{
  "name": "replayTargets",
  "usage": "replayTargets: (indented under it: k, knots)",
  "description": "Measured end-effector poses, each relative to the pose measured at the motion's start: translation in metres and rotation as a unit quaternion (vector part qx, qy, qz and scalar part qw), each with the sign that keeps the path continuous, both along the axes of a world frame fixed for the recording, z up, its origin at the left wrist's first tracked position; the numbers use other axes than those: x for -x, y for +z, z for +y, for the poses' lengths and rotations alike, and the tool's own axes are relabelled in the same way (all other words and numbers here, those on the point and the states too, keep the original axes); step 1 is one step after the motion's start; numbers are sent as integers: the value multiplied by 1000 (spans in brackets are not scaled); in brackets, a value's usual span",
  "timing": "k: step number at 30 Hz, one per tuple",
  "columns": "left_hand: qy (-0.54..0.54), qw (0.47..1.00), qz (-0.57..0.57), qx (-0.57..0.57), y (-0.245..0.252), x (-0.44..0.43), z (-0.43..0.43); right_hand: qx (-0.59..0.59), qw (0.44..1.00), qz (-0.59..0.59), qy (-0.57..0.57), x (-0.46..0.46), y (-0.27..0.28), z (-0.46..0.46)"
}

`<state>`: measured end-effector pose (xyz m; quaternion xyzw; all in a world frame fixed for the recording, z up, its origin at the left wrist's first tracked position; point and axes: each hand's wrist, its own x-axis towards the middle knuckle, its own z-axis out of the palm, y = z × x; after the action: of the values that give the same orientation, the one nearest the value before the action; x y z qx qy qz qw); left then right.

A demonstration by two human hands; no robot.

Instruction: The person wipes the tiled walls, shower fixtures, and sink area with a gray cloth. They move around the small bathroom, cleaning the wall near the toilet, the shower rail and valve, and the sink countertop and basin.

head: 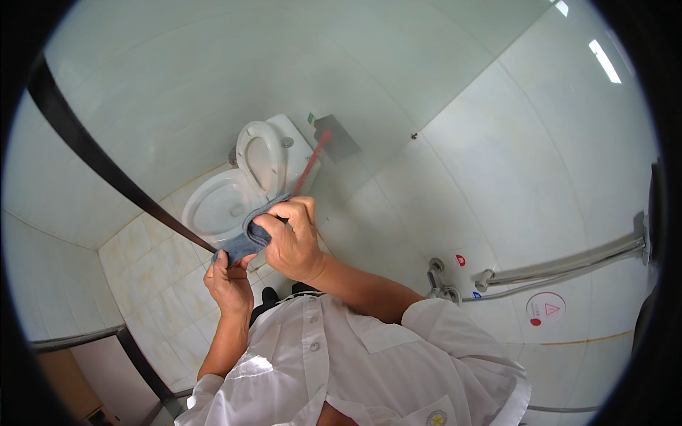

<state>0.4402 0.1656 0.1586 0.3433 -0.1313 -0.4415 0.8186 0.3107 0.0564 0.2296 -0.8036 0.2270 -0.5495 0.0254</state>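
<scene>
A grey-blue cloth [241,249] is stretched between my two hands in front of the toilet. My left hand [230,287] pinches its lower left end, just where a dark strip [133,189] seems to end in the picture. Whether the cloth touches that strip I cannot tell. My right hand [295,242] grips the upper right part, which is folded over in a loop. Beyond the cloth stands a white toilet [213,205] with its seat ring [261,160] raised against the tank. My fingers and the cloth hide part of the bowl's near side.
A red rod [311,162] slants beside the toilet tank near a grey wall box [337,137]. At right, a chrome shower mixer [441,282] and a metal bar [565,270] are fixed to the tiled wall. A dark-framed doorway [141,359] lies at lower left.
</scene>
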Motion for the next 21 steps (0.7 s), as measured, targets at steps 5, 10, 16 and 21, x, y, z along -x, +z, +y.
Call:
replayTargets:
  k: [5, 10, 16, 21]
  knots:
    - [-26, 996, -5, -82, -36, 2, -6, -153, 987, -1, -51, 16, -48, 2]
    - [-60, 978, 14, -198, -41, 15, -21, -483, 858, -91, -150, 46, -90, -11]
    - [-113, 978, -17, -172, -31, 48, -47, -650, 690, -318, -14, 110, -108, -17]
    - [-173, 966, -35, -189, -36, 83, -68, -654, 598, -460, 54, 168, -115, -16]
